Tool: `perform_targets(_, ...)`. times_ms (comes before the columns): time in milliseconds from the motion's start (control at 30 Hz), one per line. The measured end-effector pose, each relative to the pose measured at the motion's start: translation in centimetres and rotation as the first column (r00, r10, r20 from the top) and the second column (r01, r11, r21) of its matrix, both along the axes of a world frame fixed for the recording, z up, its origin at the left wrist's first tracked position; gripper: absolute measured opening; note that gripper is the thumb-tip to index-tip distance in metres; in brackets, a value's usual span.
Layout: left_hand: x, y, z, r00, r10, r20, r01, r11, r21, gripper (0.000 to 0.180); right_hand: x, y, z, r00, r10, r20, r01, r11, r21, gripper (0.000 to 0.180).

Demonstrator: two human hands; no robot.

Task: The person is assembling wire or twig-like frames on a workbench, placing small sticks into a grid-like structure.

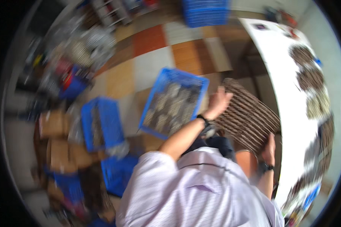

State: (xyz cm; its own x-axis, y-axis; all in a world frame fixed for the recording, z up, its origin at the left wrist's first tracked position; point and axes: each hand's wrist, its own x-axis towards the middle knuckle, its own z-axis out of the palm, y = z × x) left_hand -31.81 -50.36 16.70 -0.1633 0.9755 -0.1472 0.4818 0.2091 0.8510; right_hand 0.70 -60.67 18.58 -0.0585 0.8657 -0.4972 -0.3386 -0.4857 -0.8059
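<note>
Both of my hands hold a brown ribbed, mat-like panel [248,115], tilted in front of me beside the white table; its exact kind I cannot make out. My left hand [218,103] grips its far left edge, the thumb side over the surface. My right hand [269,150] is closed on the near right edge, fingers partly hidden behind it. Just left of my left hand stands a blue plastic crate [152,97] on the floor, with rows of beige and grey-brown bundles [174,106] inside. The picture is somewhat blurred.
A long white table [269,56] runs along the right, bearing brown bundles [310,78] and a pale bundle [317,106]. More blue crates [111,123] and cardboard boxes [60,155] stand at left. Stacked blue crates [206,13] rise at the back. Plastic bags [96,41] crowd the far left.
</note>
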Motion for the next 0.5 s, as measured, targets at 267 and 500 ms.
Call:
perform_targets(267, 3.7, 17.6, -0.4, 0.926, -0.126, -0.356, 0.186, 0.973, 0.138, 0.077, 3.9, 15.2, -2.2, 0.794, -0.275, 0.542, 0.145, 0.952, 0.27, 0.042)
perform_targets(500, 14.2, 36.4, -0.6, 0.832, -0.33, -0.447, 0.437, 0.885, 0.159, 0.076, 9.6, 26.9, -6.4, 0.55, -0.453, 0.701, 0.365, 0.886, 0.286, 0.037)
